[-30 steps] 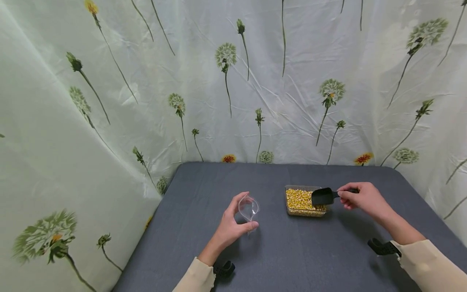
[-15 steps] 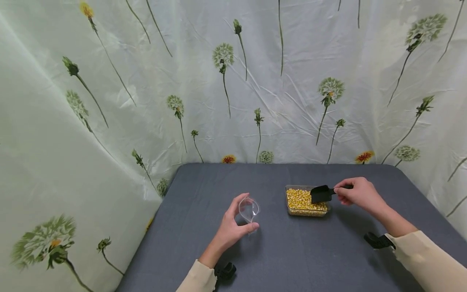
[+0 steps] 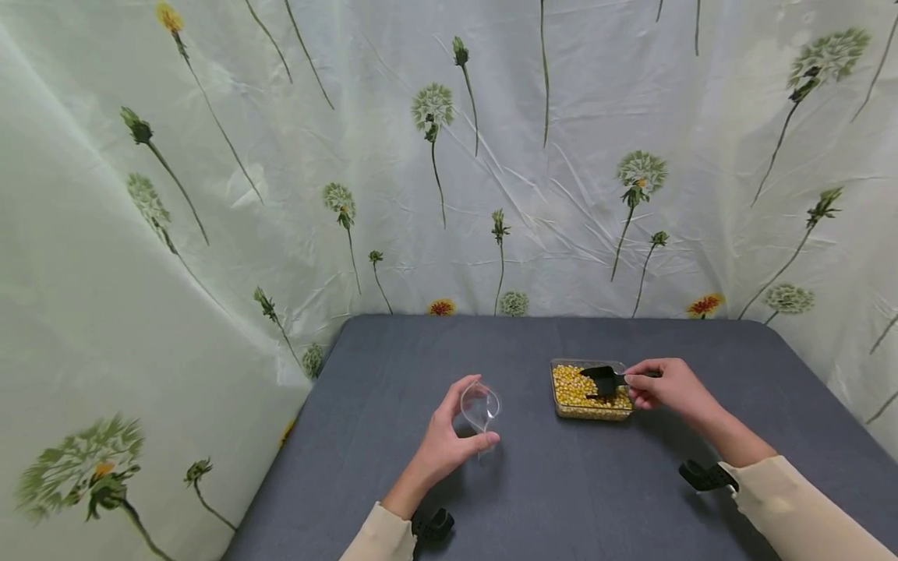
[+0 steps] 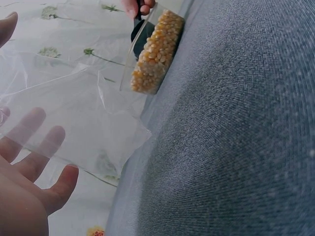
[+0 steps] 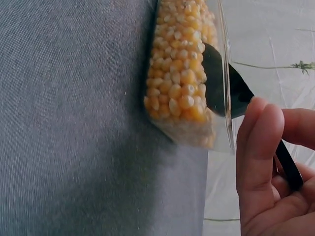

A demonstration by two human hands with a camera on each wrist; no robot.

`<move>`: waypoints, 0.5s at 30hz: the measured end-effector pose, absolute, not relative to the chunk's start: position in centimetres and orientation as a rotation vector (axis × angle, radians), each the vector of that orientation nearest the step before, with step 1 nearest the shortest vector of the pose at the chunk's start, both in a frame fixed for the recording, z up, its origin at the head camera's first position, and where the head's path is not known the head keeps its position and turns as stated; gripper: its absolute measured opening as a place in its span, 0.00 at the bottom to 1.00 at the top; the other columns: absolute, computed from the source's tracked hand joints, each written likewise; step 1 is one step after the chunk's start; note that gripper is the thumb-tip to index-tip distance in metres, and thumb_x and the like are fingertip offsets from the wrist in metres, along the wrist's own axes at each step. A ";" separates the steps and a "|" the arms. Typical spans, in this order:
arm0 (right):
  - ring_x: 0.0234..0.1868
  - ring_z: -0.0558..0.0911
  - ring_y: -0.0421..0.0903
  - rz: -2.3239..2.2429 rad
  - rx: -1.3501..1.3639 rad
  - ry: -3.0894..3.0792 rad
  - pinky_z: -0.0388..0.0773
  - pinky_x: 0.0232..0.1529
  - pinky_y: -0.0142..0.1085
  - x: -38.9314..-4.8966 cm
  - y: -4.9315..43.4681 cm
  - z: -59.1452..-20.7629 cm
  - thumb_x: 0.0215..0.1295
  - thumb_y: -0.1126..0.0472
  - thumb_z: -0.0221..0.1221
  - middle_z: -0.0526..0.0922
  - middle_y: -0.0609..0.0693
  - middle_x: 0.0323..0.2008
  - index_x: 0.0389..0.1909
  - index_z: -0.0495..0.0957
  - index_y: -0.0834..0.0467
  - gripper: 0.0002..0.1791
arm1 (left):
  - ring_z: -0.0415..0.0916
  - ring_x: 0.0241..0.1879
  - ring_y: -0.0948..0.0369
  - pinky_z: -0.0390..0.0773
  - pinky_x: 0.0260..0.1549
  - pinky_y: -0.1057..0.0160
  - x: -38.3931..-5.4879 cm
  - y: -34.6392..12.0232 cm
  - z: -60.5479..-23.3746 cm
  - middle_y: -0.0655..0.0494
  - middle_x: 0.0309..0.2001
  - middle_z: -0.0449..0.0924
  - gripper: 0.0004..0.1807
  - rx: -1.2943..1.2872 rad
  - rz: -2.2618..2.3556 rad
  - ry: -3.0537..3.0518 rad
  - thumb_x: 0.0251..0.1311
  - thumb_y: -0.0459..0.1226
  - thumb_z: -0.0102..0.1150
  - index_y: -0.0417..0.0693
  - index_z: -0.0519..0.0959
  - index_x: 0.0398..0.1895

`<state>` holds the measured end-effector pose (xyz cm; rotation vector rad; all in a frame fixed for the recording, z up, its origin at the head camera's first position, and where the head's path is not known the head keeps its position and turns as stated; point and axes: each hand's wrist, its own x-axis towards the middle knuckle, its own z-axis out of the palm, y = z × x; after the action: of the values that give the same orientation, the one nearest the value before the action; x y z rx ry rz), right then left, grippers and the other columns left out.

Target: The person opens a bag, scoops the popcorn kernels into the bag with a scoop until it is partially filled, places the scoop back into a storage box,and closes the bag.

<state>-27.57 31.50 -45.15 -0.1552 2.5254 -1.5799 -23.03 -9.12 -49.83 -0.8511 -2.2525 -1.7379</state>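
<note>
Black scoop, dipped in yellow kernels, is pinched by right hand; clear bag, gaping, is gripped between thumb and fingers of left hand.

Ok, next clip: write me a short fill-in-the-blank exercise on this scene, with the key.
1. The right hand holds a black ____.
2. The left hand holds a clear plastic ____.
3. The box contains yellow ____.
4. In the head view, the box is to the ____ of the left hand.

Missing words: scoop; bag; corn; right.
</note>
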 end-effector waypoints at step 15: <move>0.26 0.84 0.48 -1.582 -0.105 2.478 0.83 0.31 0.43 -28.1 28.7 -45.4 0.73 0.64 0.58 0.85 0.59 0.30 0.52 0.76 0.76 0.17 | 0.69 0.64 0.59 0.63 0.61 0.34 -22.8 -9.0 -49.8 0.62 0.62 0.73 0.46 -0.840 -1.749 -2.286 0.54 0.36 0.76 0.65 0.62 0.74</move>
<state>-28.09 28.73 -45.39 -0.1051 2.4778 -1.5817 -22.85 -9.00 -49.79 -0.8395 -2.2860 -1.7492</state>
